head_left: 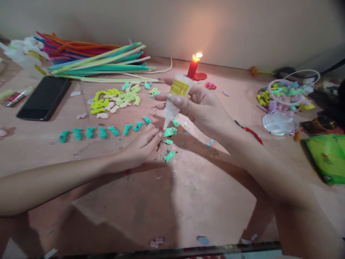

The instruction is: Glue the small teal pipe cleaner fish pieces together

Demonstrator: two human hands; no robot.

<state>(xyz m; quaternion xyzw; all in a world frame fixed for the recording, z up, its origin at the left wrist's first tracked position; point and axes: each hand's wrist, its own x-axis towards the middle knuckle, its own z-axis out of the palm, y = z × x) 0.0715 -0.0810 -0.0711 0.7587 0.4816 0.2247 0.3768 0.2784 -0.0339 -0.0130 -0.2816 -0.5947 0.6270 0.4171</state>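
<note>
My right hand is wrapped round a small white glue bottle with a yellow label, tipped nozzle down. The nozzle tip meets, or nearly meets, a mint-green fuzzy fish-shaped piece at the fingertips of my left hand. Thumb and fingers of that hand are pinched together at the piece's left end. More green pieces lie close by, among them a small fish shape nearer to me. Left of my hand runs a row of several teal fish-shaped pieces.
A lit red candle stands behind the bottle, wax pooled at its base. Pipe cleaners and a black phone lie at the left, yellow and cream pieces before them. Rightward are red-handled pliers, a filled basket and a green packet.
</note>
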